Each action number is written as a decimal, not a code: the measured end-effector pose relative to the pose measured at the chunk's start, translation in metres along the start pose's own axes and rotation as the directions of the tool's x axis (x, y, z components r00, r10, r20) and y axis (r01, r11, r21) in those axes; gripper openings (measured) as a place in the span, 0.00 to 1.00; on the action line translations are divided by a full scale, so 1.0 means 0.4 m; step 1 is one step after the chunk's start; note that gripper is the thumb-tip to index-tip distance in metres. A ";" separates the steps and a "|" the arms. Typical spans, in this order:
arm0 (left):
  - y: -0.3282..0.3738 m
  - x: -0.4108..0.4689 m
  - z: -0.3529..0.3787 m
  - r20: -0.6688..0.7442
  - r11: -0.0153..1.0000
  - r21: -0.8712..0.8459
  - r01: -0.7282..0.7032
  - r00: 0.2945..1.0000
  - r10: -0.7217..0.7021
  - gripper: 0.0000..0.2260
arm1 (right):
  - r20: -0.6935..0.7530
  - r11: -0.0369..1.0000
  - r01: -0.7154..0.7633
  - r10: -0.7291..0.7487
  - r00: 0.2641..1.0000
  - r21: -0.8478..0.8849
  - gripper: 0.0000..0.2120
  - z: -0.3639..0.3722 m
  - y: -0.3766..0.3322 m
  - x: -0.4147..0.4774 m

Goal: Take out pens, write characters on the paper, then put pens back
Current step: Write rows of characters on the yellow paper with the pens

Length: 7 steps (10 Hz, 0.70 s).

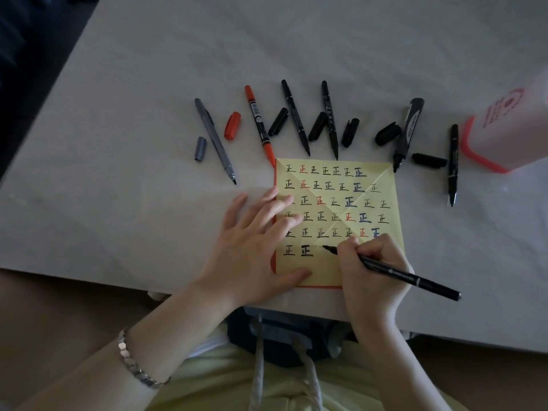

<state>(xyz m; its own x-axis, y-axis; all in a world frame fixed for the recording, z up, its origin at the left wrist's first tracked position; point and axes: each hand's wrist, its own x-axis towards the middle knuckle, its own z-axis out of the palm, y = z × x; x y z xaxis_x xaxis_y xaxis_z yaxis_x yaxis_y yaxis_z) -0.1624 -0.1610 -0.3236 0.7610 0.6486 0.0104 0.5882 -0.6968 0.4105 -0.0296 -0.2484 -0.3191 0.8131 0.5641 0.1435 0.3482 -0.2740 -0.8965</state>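
From the head camera, the yellow paper [323,266] lies on the pale worktop [118,143] near its front edge, covered in rows of the same character in black, red and blue. The left hand [255,232] rests flat on the paper's left edge, fingers spread and thumb on its lower margin, pinning it down. The right hand [370,268] pinches a black pen [409,277] close to the nib, which touches the paper in the sixth row, just right of the second character there.

Beyond the paper's far edge lie a grey pen [215,137], a red pen [259,123], several black ones and a thick black marker [407,129], all uncapped with caps beside them. Far right of the paper stands a translucent container [504,129] with a red rim.

Writing is the step in hand; the next move likely calls for steady strokes while the paper is held still. Capping and returning the pens is not yet done.
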 end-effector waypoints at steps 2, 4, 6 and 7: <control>0.000 -0.001 0.000 -0.005 1.000 -0.001 -0.002 1.000 0.002 0.32 | 0.002 0.999 0.012 -0.012 1.000 -0.034 0.14 0.001 -0.001 0.000; 0.003 0.000 -0.003 -0.017 1.000 -0.016 -0.002 1.000 0.001 0.31 | 0.022 0.999 0.019 -0.018 1.000 -0.042 0.14 0.004 0.004 0.000; 0.002 0.000 -0.002 -0.012 1.000 -0.005 0.000 1.000 0.000 0.32 | -0.030 0.997 0.030 -0.032 0.999 -0.067 0.14 0.006 -0.003 -0.003; 0.001 -0.001 -0.002 -0.007 1.000 -0.002 0.000 1.000 0.000 0.32 | -0.037 0.997 0.040 -0.043 0.998 -0.071 0.14 0.006 -0.004 -0.004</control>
<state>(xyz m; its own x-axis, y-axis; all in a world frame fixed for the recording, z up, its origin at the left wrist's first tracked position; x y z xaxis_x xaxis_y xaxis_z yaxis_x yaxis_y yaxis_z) -0.1625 -0.1612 -0.3228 0.7592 0.6507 0.0165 0.5877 -0.6961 0.4123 -0.0326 -0.2470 -0.3190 0.8139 0.5465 0.1972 0.4131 -0.3057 -0.8579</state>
